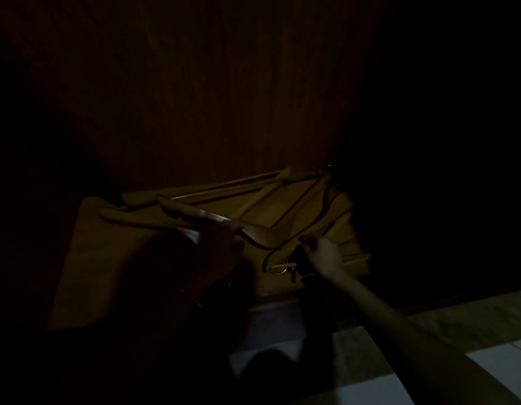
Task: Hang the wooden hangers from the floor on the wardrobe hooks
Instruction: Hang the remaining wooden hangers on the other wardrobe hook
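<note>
The scene is very dark. Several wooden hangers [253, 200] lie piled on the wooden wardrobe base [113, 258]. My left hand [221, 238] is closed around one wooden hanger [195, 216], which stretches left and right of the hand. My right hand [325, 254] reaches in from the lower right with its fingers curled on the edge of another hanger [352, 258] in the pile. A metal hanger hook [279, 268] shows just left of that hand. No wardrobe hooks are visible.
The dark wooden back panel of the wardrobe [209, 97] rises behind the pile. Pale tiled floor [428, 361] lies at the lower right. Both sides of the view are black.
</note>
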